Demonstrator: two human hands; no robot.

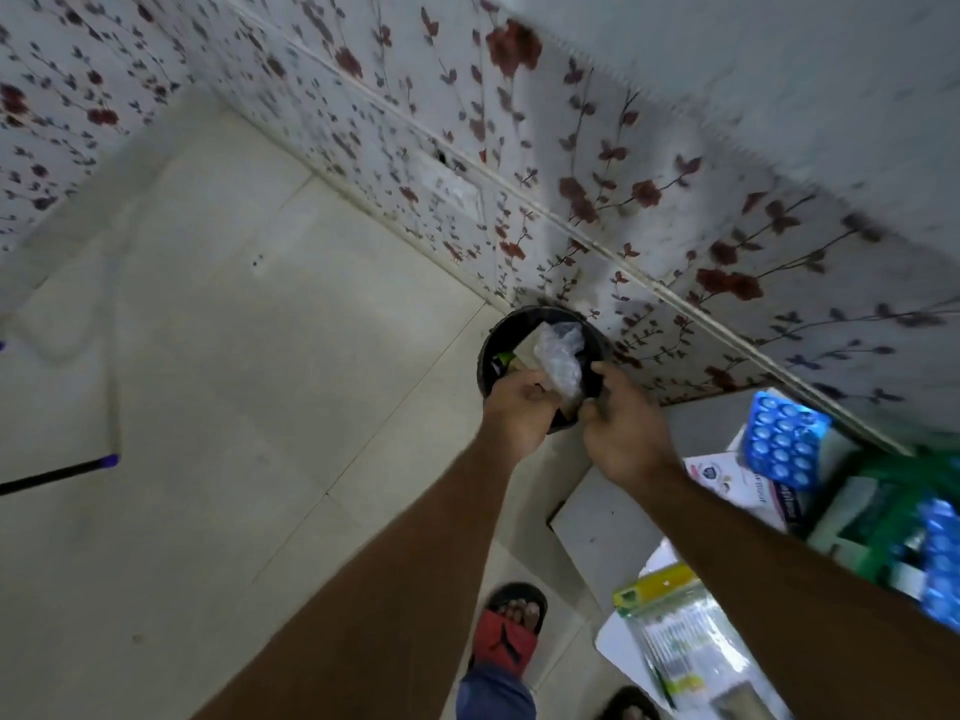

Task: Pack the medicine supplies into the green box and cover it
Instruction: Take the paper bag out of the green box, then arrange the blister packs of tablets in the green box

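While both arms reach out over the pale tiled floor [218,387], the hands meet above a round black bin [491,356] standing against the flower-patterned wall [597,163].

Head view:
- Left hand [519,407]: fingers curled, gripping the lower left edge of a crumpled clear plastic wrapper [558,358]. Wrapper sticks up from the fingers, directly over the bin mouth.
- Right hand [626,433]: thumb and fingers bent inward at the wrapper's lower right edge, beside a darker scrap under it. Real pinch or just contact: cannot tell, motion blur.
- Wrapper sits between the two hands, upper part clear of both, above other rubbish in the bin.
- Green plastic box [878,527]: far right on the light tabletop [613,517], well apart from both hands, partly cut by the frame edge. No lid on it, contents blurred.
- Blue blister pack of round tablets [784,439]: at the box's far left edge, overlapping a white printed carton [727,485]. Second blue blister strip [943,558] at the right frame edge, at the box.
- Clear packet with yellow-green header [675,631]: near table corner, right forearm crosses beside it.
- Floor below: foot in a red-and-black sandal [511,628]; dark stick with a purple tip [62,472] at the left.
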